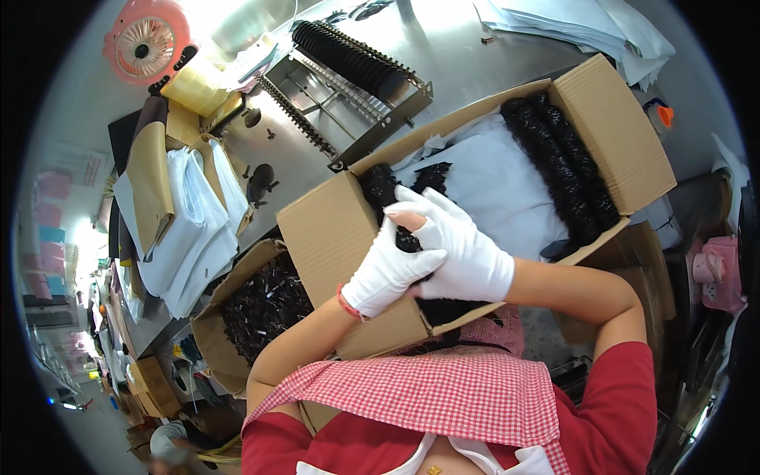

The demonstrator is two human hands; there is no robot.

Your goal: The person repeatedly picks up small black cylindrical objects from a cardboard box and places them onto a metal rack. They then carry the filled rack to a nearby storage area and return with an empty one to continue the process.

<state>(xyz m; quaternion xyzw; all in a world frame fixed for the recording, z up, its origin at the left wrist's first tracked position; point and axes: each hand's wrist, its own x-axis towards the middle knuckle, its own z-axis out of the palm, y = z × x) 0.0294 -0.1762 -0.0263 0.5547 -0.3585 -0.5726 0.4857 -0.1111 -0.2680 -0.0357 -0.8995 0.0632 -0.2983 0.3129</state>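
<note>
My left hand (388, 273) and my right hand (467, 249), both in white gloves, meet over the near left part of an open cardboard box (321, 237). Their fingers curve round toward each other, and a bare fingertip pokes from the glove. Dark material shows in the gap between them; whether it is held or lies below, I cannot make out. Inside the box, rows of shiny black pieces (560, 162) run along the right side. A white sheet (487, 178) covers the middle, with more black pieces (380, 186) at the left.
A metal rack (317, 103) bearing a row of black discs (352, 59) stands on the steel table (451, 59). Left of it are folded white sheets (190, 226) and a pink fan (146, 47). A carton (214, 348) of small dark pieces (265, 305) sits beside my left forearm.
</note>
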